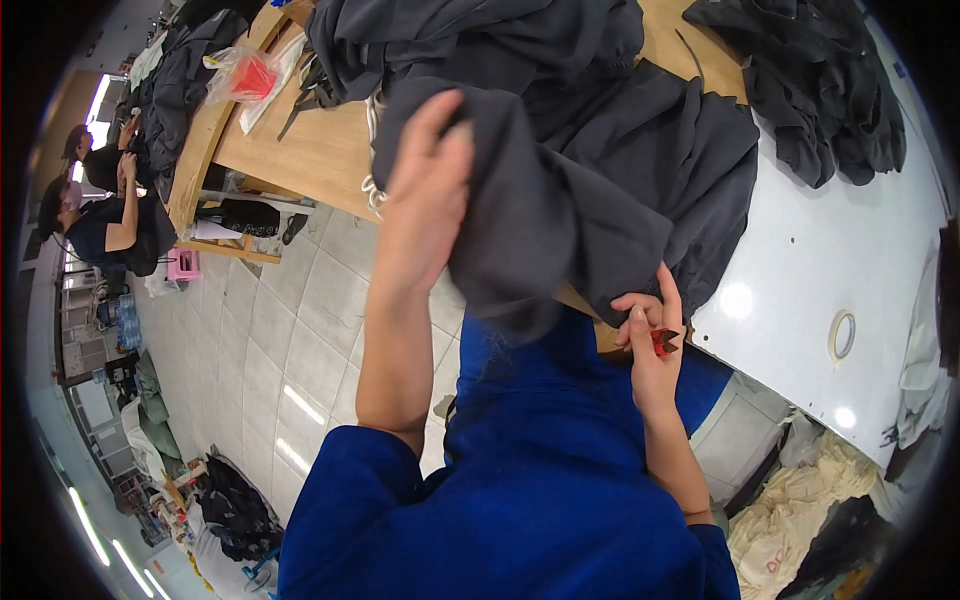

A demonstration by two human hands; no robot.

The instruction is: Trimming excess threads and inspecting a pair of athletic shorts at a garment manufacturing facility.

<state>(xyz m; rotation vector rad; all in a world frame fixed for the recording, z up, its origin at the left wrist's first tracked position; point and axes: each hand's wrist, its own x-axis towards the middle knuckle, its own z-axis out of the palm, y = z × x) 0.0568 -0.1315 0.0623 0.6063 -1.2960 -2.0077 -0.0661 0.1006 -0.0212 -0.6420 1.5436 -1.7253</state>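
A dark grey garment (560,220) hangs over the table's near edge toward my lap. My left hand (425,195), slightly blurred, grips its left side; the fabric hides part of the fingers. At the garment's lower right corner is my right hand (655,345), with its fingertips against the cloth. Small red thread snips (665,343) with dark blades are tucked in that palm. White cord (372,195) dangles beside my left wrist at the table edge.
More dark garments (470,40) are heaped on the wooden table (285,150), with another dark pile (825,90) at the far right. A tape roll (843,334) lies on the white tabletop (770,290). Cream cloth (800,510) is bundled below right. Two people work at far left.
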